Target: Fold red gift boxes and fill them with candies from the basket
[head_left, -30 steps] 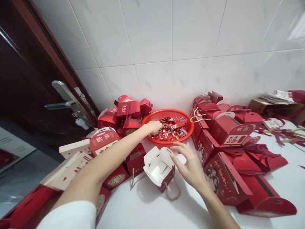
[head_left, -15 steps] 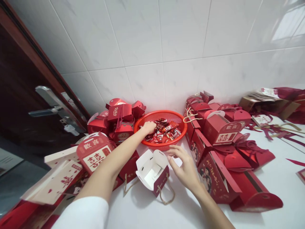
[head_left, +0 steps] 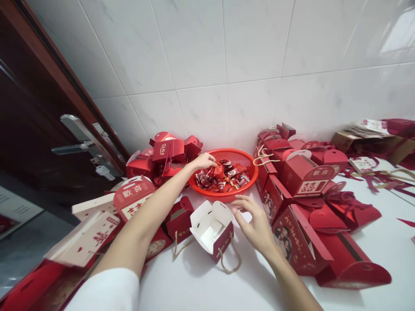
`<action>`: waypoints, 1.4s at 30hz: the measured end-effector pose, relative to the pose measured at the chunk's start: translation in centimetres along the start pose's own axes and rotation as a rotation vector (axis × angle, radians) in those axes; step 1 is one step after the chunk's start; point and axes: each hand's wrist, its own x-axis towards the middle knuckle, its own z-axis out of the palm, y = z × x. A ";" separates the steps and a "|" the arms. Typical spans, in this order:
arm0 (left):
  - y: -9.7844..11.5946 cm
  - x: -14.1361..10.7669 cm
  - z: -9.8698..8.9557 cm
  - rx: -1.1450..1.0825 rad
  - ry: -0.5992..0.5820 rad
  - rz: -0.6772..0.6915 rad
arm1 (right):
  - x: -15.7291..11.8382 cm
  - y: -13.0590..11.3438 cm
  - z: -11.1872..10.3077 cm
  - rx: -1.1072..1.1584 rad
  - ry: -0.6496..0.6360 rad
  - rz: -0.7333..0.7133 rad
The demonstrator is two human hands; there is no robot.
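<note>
My left hand [head_left: 207, 161] is over the left part of a red plastic basket [head_left: 223, 196], its fingers pinched on a red candy packet [head_left: 219, 171] above other wrapped candies [head_left: 238, 172]. Nearer to me an open gift box [head_left: 212, 229], white inside and dark red outside, stands on the white table with rope handles at its sides. Just right of this box, my right hand [head_left: 254, 222] hovers with fingers spread and nothing in it, close to its raised flap.
Red gift boxes [head_left: 306, 177] are piled on the right, and more red and cream boxes [head_left: 87, 237] on the left. Ribbons and cards [head_left: 365, 164] lie far right. A tiled wall [head_left: 201, 112] stands behind; a door handle [head_left: 76, 138] is at the left.
My left hand has risen from among the candies, now with a red packet at its fingertips. My right hand stays beside the box. The whole view has shifted slightly.
</note>
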 end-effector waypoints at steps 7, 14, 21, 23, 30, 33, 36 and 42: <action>0.6 -0.7 0.4 -0.238 -0.055 -0.027 | 0.1 0.1 -0.1 -0.003 0.002 0.013; 2.7 -1.8 0.8 -0.368 -0.107 0.006 | 0.0 0.7 0.3 0.003 0.097 0.027; 6.9 -4.8 1.8 -0.403 -0.380 0.165 | 0.3 0.4 0.5 0.149 0.130 0.097; 7.8 -5.6 1.9 -0.392 -0.432 0.227 | 0.4 0.4 0.4 0.230 0.162 0.139; 8.2 -7.1 1.2 -0.350 -0.399 0.265 | 0.7 0.6 0.0 0.634 0.228 0.340; 7.8 -7.8 1.0 -0.302 -0.409 0.290 | 0.9 0.2 -0.1 0.808 0.204 0.404; 7.7 -9.2 0.7 -0.148 -0.440 0.290 | 1.0 -0.3 -0.2 0.829 0.239 0.423; 7.7 -12.6 -0.9 0.342 -0.497 0.294 | 0.6 -0.2 -0.2 0.693 0.219 0.332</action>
